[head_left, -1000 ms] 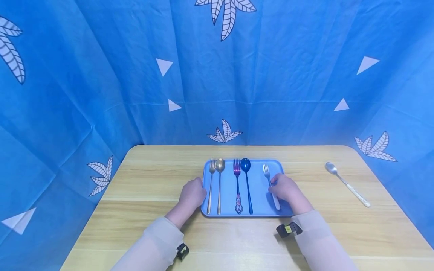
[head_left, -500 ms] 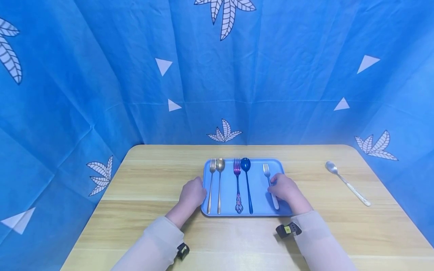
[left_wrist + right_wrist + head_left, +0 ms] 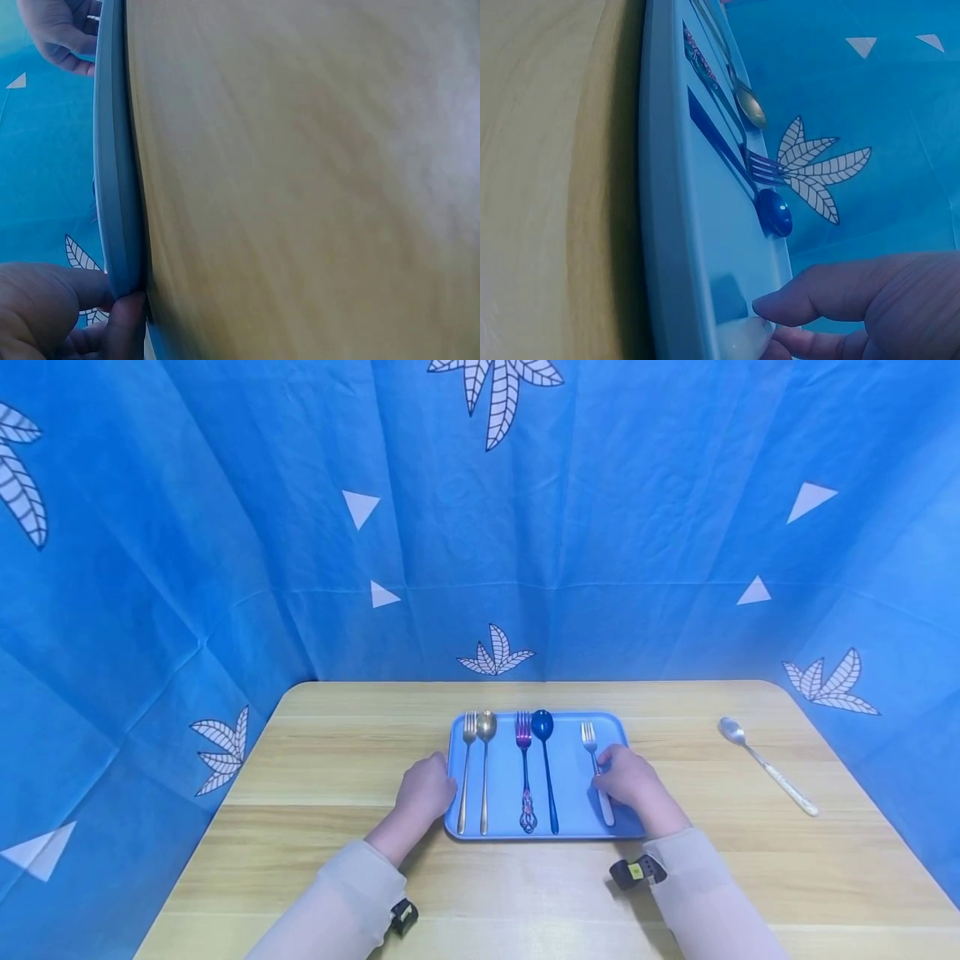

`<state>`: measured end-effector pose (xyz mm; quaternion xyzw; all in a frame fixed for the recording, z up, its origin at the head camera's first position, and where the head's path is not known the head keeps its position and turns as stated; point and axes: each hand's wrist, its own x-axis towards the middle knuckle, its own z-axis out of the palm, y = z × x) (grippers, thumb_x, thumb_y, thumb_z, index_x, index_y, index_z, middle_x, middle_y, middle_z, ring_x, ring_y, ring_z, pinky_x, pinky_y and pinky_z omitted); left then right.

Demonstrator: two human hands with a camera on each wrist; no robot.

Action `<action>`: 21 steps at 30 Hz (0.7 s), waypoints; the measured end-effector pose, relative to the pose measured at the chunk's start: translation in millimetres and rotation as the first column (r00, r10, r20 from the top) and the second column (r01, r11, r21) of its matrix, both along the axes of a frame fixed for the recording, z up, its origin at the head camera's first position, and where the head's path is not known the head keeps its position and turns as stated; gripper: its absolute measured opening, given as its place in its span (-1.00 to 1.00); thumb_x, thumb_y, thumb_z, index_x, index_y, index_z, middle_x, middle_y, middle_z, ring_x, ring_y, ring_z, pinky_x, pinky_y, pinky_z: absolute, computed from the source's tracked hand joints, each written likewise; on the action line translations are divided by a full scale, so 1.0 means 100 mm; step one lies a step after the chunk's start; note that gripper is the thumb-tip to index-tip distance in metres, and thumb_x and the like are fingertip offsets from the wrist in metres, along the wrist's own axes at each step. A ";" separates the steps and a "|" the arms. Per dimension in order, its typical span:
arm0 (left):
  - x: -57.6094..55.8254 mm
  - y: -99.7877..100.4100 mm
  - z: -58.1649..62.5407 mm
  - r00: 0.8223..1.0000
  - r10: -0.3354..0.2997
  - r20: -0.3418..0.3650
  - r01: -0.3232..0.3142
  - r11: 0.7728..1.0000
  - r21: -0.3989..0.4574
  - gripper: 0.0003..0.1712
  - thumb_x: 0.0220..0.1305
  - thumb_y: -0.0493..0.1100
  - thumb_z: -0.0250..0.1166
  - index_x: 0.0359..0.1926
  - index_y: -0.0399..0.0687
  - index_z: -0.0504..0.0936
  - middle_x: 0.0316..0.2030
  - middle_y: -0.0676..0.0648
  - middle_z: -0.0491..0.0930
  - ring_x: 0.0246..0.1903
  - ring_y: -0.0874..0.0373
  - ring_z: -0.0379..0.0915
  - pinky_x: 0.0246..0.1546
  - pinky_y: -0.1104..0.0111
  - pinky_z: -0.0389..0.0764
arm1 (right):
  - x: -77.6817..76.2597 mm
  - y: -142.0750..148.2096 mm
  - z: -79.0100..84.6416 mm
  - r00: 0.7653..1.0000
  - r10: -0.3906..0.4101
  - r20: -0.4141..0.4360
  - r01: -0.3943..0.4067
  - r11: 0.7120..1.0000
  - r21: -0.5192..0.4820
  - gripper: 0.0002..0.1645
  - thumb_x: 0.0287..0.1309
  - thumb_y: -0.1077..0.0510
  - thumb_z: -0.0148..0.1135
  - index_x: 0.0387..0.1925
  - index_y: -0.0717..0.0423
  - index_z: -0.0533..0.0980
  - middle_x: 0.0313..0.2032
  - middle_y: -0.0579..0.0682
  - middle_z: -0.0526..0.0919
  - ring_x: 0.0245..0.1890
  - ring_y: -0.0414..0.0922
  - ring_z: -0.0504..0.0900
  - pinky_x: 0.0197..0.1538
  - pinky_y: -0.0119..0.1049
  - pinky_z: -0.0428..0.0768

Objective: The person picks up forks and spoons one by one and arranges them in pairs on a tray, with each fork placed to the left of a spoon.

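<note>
A blue rectangular tray (image 3: 570,768) lies on the wooden table. My left hand (image 3: 425,787) pinches its left rim; the left wrist view shows thumb and fingers on the tray's edge (image 3: 118,135). Inside the tray's right part is a silver fork (image 3: 605,807) with a whitish handle. Its handle is between the thumb and fingers of my right hand (image 3: 632,777), tines pointing away. In the right wrist view, the pale handle (image 3: 742,341) shows under the fingertips. Also in the tray are a gold fork (image 3: 462,793), gold spoon (image 3: 486,727), purple fork (image 3: 523,735) and blue spoon (image 3: 542,724).
A silver spoon with a pale patterned handle (image 3: 776,775) lies slanted on the table (image 3: 675,710), right of the tray. Blue cloth (image 3: 637,510) with white leaves and triangles hangs behind and beside the table.
The handle end of the silver fork has swung slightly left, so the fork lies straighter beside the others. My left hand has stayed at the rim.
</note>
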<state>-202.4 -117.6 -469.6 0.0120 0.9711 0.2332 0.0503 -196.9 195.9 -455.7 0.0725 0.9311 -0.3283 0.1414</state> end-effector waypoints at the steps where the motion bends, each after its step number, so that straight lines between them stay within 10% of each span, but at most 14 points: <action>1: 0.00 0.00 0.00 1.000 -0.001 0.000 0.001 1.000 0.000 -0.88 0.27 -0.26 0.25 -0.37 -0.20 0.48 -0.54 -0.07 0.45 -0.52 0.03 0.42 -0.48 0.21 0.51 | 0.00 0.00 0.00 1.000 0.001 0.001 -0.001 1.000 0.001 -0.56 0.13 0.25 0.28 0.02 0.38 0.43 -0.28 0.18 0.58 -0.40 -0.01 0.59 -0.34 -0.17 0.55; 21: 0.01 0.00 0.02 1.000 0.008 0.014 -0.008 1.000 0.015 -0.90 0.27 -0.26 0.24 -0.34 -0.21 0.50 -0.53 -0.06 0.46 -0.51 0.04 0.43 -0.46 0.22 0.53 | -0.01 -0.02 -0.03 1.000 -0.008 -0.003 0.008 1.000 0.002 -0.57 0.15 0.26 0.27 0.03 0.39 0.43 -0.21 0.23 0.60 -0.42 -0.02 0.62 -0.34 -0.15 0.58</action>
